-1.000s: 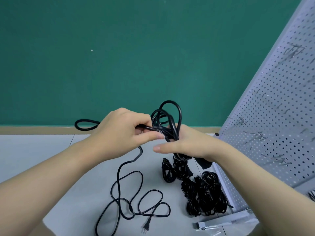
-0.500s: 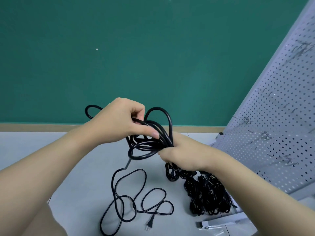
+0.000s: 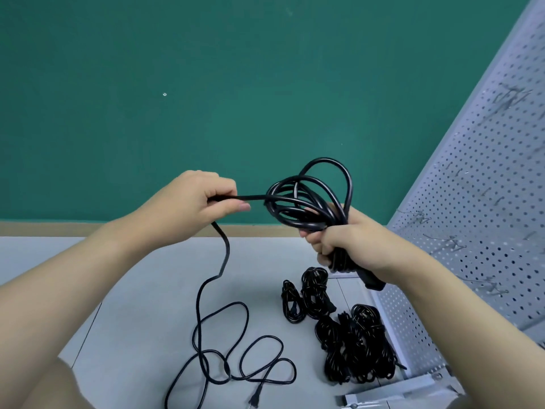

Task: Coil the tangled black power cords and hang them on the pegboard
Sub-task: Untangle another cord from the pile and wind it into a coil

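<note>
My right hand [image 3: 351, 246] grips a bundle of loops of a black power cord [image 3: 312, 199], held up above the table, with the cord's connector end sticking out below the fist. My left hand [image 3: 194, 202] pinches the same cord a short way to the left, and the stretch between the hands is taut. From my left hand the cord drops to the table and lies in loose loops ending in a plug [image 3: 254, 400]. The grey pegboard [image 3: 486, 208] leans at the right with several metal hooks [image 3: 418, 216] on it.
Several coiled black cords [image 3: 354, 343] lie on the grey table [image 3: 141, 290] near the pegboard's foot, two smaller bundles [image 3: 306, 293] just behind them. A green wall stands behind the table. A white bracket [image 3: 383, 394] lies at the front right.
My left hand has pulled away to the left, drawing the cord straight. My right hand has closed round the loops and lifted them higher; more slack has left the table.
</note>
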